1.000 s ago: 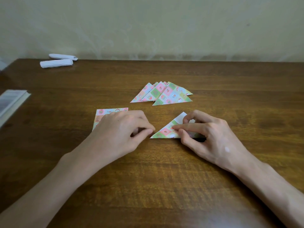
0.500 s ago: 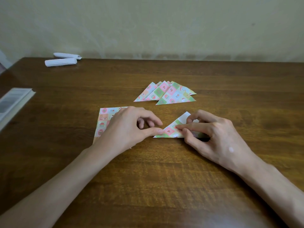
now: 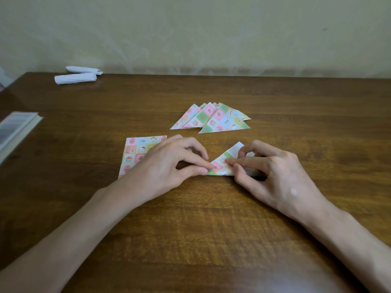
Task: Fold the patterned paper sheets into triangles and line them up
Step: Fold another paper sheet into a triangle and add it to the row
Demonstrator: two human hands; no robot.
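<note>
While your left hand (image 3: 167,166) is pinching the left corner of the folded triangle (image 3: 220,169) between thumb and forefinger, your right hand (image 3: 277,176) is pinching its lower edge the same way.

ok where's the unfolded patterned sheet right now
In the head view the unfolded sheet lies on the table, left of centre, partly hidden by the left hand, left of the triangle being folded and nearer than the finished triangles.
</note>
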